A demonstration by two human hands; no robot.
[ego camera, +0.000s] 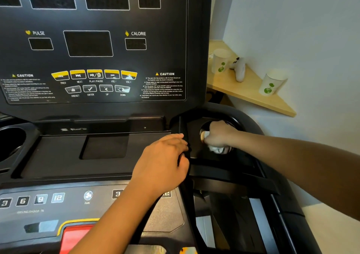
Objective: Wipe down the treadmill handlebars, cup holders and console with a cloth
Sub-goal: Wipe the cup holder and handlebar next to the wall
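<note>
A: Cloth [217, 150]?
B: Bunched in curled fingers of right hand [219, 135], inside cup holder [234, 120] below console [136, 59] right corner.
A: Left hand [165, 160]?
B: Resting flat below console, fingers relaxed, gripping nothing.

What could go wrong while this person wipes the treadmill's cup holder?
The left hand rests on the console tray and its forearm crosses the number keys, so a key might get pressed, though the displays look dark. The right hand holds the cloth bunched in the right cup holder, so it may miss the bottom.
</note>
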